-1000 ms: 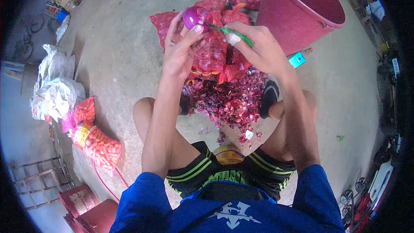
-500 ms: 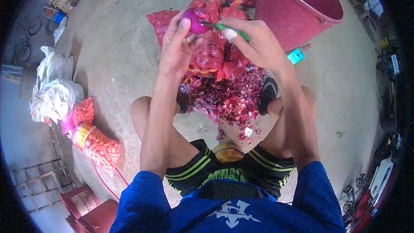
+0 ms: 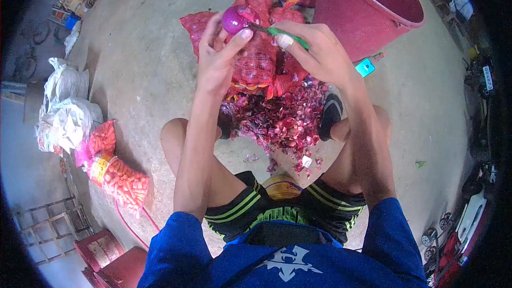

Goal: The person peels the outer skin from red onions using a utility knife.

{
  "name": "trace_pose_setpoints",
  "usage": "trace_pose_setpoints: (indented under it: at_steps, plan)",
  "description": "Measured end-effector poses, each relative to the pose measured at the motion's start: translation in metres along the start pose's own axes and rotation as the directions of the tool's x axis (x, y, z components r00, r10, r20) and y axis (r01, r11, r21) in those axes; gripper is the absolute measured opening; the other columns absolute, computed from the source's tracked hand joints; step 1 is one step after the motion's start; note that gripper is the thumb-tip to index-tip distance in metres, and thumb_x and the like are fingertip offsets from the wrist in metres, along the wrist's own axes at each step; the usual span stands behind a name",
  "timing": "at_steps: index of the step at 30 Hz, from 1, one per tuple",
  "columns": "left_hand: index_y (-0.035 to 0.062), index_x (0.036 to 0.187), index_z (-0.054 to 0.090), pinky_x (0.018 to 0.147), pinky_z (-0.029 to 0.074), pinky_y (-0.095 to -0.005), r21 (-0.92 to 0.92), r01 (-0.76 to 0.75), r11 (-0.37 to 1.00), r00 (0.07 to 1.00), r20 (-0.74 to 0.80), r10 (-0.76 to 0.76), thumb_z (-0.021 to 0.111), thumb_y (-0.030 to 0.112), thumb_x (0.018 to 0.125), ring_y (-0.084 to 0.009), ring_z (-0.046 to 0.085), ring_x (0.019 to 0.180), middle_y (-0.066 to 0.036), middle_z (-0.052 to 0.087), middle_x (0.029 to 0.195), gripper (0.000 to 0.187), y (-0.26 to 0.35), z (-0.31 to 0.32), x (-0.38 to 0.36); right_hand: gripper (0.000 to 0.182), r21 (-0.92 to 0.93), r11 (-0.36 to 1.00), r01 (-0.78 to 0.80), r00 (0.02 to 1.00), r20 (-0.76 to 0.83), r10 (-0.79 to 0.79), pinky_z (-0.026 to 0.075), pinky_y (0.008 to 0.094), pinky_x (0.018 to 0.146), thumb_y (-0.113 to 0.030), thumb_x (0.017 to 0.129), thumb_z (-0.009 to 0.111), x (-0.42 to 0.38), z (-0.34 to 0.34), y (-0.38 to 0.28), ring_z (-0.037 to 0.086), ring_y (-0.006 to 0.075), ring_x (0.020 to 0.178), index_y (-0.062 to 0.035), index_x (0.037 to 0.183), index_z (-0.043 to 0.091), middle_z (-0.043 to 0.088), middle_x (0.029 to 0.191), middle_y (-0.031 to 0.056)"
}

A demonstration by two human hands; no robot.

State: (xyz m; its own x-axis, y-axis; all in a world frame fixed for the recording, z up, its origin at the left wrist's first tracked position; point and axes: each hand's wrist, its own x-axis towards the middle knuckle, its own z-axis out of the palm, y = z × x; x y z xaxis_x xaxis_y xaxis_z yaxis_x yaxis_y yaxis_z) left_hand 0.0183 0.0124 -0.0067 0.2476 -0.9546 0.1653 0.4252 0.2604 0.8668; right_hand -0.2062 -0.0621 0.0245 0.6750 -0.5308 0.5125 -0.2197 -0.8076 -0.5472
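Observation:
A shiny purple onion point(image 3: 234, 20) is held up in the fingers of my left hand point(image 3: 217, 53). My right hand point(image 3: 314, 48) grips a small knife with a green handle point(image 3: 290, 37); its dark blade reaches to the right side of the onion. Below and behind both hands lie red mesh sacks of onions point(image 3: 256, 66). A heap of loose onion skins point(image 3: 282, 122) covers the floor between my feet, with a small white piece point(image 3: 306, 161) at its near edge.
A large red tub point(image 3: 352, 16) stands at the upper right, with a phone point(image 3: 365, 68) on the floor below it. White sacks point(image 3: 69, 117) and a bag of carrots point(image 3: 126, 181) are at the left. Red boxes point(image 3: 120, 266) stand at the lower left.
The onion has turned and shifted slightly left in my left hand, whose fingers have changed position around it. The knife remains against the onion's right side.

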Motion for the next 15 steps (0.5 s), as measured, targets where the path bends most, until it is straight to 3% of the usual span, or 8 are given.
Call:
trace_pose_setpoints:
  at_steps: [2, 7, 11, 15]
  plan:
    - [0.0079, 0.143, 0.049, 0.082, 0.057, -0.03, 0.005, -0.074, 0.997, 0.997, 0.008, 0.074, 0.08, 0.004, 0.094, -0.0185, 0.074, 0.105, -0.006, 0.074, 0.121, 0.058, 0.002, 0.003, 0.0, 0.03, -0.013, 1.0, 0.0, 1.0, -0.003, 0.0, 0.054, 0.0483, 0.082, -0.022, 0.104, 0.063, 0.002, 0.0, 0.001, 0.071, 0.0447, 0.096, -0.0012, 0.125, 0.07, 0.073, 0.104, 0.0248]
    - [0.0128, 0.138, 0.049, 0.067, 0.055, -0.0286, 0.059, 0.041, 0.997, 0.998, 0.049, -0.044, 0.074, 0.025, 0.102, -0.0177, 0.076, 0.095, -0.006, 0.075, 0.116, 0.046, 0.009, -0.004, -0.002, 0.029, -0.042, 0.999, 0.012, 1.0, -0.013, -0.012, 0.054, 0.0474, 0.081, -0.021, 0.105, 0.062, 0.002, -0.002, 0.0, 0.071, 0.0437, 0.094, -0.0016, 0.125, 0.07, 0.073, 0.103, 0.0244]
    - [0.0143, 0.138, 0.051, 0.069, 0.057, -0.03, 0.053, 0.087, 0.995, 0.994, 0.069, -0.091, 0.067, 0.038, 0.106, -0.0175, 0.076, 0.092, -0.006, 0.075, 0.114, 0.042, 0.005, -0.007, -0.001, 0.03, -0.002, 1.0, 0.014, 1.0, 0.013, -0.014, 0.055, 0.0468, 0.081, -0.022, 0.105, 0.062, 0.002, -0.003, 0.002, 0.071, 0.0437, 0.094, -0.0019, 0.126, 0.07, 0.073, 0.104, 0.0235]
    - [0.0135, 0.133, 0.059, 0.074, 0.06, -0.0343, -0.106, 0.243, 0.964, 0.966, 0.115, -0.231, 0.056, 0.049, 0.109, -0.0162, 0.073, 0.095, -0.004, 0.075, 0.117, 0.042, 0.003, -0.009, 0.001, 0.031, -0.002, 1.0, -0.011, 0.998, 0.059, 0.011, 0.055, 0.0459, 0.082, -0.022, 0.104, 0.062, 0.002, -0.005, -0.003, 0.072, 0.0428, 0.096, -0.0013, 0.126, 0.07, 0.074, 0.106, 0.0227]
